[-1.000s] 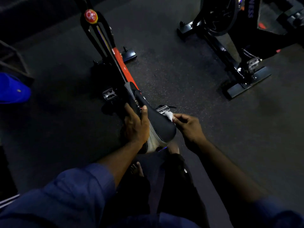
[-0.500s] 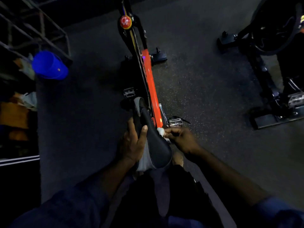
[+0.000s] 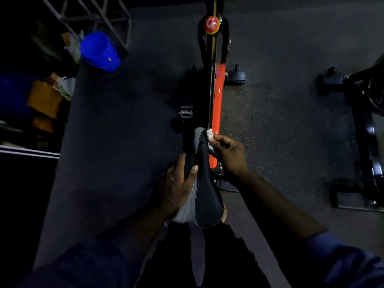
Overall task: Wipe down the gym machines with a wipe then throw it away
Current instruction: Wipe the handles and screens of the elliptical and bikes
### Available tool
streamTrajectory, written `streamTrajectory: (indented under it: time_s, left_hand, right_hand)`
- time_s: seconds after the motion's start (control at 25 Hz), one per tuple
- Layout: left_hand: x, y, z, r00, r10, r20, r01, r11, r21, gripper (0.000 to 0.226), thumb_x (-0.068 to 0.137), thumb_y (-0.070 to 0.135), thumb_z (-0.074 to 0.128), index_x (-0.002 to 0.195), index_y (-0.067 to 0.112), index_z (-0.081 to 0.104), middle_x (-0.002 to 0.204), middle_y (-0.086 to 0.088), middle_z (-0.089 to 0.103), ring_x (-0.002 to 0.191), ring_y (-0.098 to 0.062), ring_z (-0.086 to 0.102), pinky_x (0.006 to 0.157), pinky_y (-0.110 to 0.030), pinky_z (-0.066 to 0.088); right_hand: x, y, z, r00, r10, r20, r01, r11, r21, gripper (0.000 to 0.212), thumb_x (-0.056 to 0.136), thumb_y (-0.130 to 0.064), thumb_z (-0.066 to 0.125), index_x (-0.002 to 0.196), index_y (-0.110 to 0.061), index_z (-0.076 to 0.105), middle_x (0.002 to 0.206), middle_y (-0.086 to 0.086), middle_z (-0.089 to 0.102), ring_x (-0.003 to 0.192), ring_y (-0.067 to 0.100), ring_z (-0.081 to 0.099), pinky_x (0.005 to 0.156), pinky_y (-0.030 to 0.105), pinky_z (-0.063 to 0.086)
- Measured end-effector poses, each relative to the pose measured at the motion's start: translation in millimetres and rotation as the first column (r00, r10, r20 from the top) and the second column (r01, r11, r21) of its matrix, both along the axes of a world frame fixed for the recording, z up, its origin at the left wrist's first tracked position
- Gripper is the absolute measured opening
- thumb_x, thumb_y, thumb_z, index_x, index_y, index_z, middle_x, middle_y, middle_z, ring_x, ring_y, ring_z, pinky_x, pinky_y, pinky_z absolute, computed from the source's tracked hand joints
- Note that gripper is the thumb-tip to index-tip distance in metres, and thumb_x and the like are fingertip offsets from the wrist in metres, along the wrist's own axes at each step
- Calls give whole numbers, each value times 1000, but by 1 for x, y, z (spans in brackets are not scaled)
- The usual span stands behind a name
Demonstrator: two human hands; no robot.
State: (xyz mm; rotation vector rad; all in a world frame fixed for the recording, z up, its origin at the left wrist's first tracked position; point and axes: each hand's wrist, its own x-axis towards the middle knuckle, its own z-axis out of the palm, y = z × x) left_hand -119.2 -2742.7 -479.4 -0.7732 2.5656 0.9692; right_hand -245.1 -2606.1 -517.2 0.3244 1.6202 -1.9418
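An orange and black exercise bike (image 3: 217,94) stands on the dark floor directly below me. Its black and grey saddle (image 3: 204,188) points away from me. My left hand (image 3: 178,183) grips the saddle's left side, thumb on top. My right hand (image 3: 229,155) pinches a small white wipe (image 3: 209,136) and holds it against the right edge of the saddle's nose. Most of the wipe is hidden inside my fingers.
A second black exercise bike (image 3: 361,125) stands at the right. A blue bucket (image 3: 99,51) lies tipped at the upper left beside a metal frame (image 3: 97,15) and cluttered shelves (image 3: 41,96). A red knob (image 3: 211,24) tops the handlebar post. Dark speckled floor (image 3: 276,121) lies between the bikes.
My right hand has slid the wipe forward along the saddle's right edge, from its middle to the nose. My head turned left, bringing the bucket and shelves into view. The left hand keeps its grip.
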Motion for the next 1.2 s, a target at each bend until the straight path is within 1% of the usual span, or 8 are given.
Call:
streamTrajectory:
  time_s: [0.24,0.4,0.52,0.64,0.84,1.0,1.12,1.2]
  left_hand:
    - [2,-5,-4,1000,-3,-15,4,998,56,70,98,72,36,159,36,32,148,-13,58,130,-35,59,104,-46,51]
    - [0,-4,2,1000,0,-22,1,1000,27,59,105,58,47,155,27,41,139,-14,63,122,-36,62,96,-41,52]
    - [3,-3,4,995,41,-94,-38,999,28,50,103,58,53,138,23,55,123,-9,68,108,-30,65,85,-35,52]
    - [8,-1,3,953,248,-171,-237,968,85,44,98,62,59,103,19,65,91,0,69,82,-21,66,69,-30,48]
    - [56,-17,12,681,720,-129,-625,664,410,48,108,54,47,100,12,69,94,-3,73,90,-21,68,74,-30,49]
    - [102,-13,10,498,865,61,-682,347,644,69,105,68,29,120,14,69,119,-5,70,109,-24,67,89,-37,57]
    - [121,4,14,406,890,208,-679,142,720,77,100,77,18,120,18,64,113,-5,67,104,-34,69,87,-52,61]
    - [131,15,16,380,897,227,-657,89,748,80,99,78,17,126,17,61,115,-8,68,104,-36,71,87,-54,61]
  right_hand:
    - [-36,-12,15,988,153,0,-153,987,-42,22,98,-18,72,115,-5,76,112,11,78,95,18,70,88,34,56]
    - [-74,-22,39,837,513,-189,-469,852,234,13,101,-15,68,106,-6,77,106,15,78,87,17,60,77,31,48]
    - [-86,-32,57,584,778,-234,-602,608,518,12,102,-12,66,100,-10,77,88,0,75,79,9,63,75,32,53]
    - [-90,-60,83,162,986,-38,-469,111,876,29,104,-17,60,127,-2,69,129,18,69,121,32,64,103,42,47]
    - [-56,-86,92,-88,978,188,-385,-208,899,51,103,-14,64,147,6,48,151,23,49,144,41,44,101,23,39]
    - [-4,-100,94,-128,989,-77,-148,58,987,58,81,2,82,131,18,57,132,40,59,118,30,69,96,27,49]
    - [21,-99,82,-243,953,178,-224,-234,946,52,102,-15,64,148,3,47,152,25,48,138,34,53,110,41,41]
    - [29,-100,72,-440,898,24,-144,-96,985,38,107,-28,56,126,3,68,127,28,66,116,42,67,93,47,52]
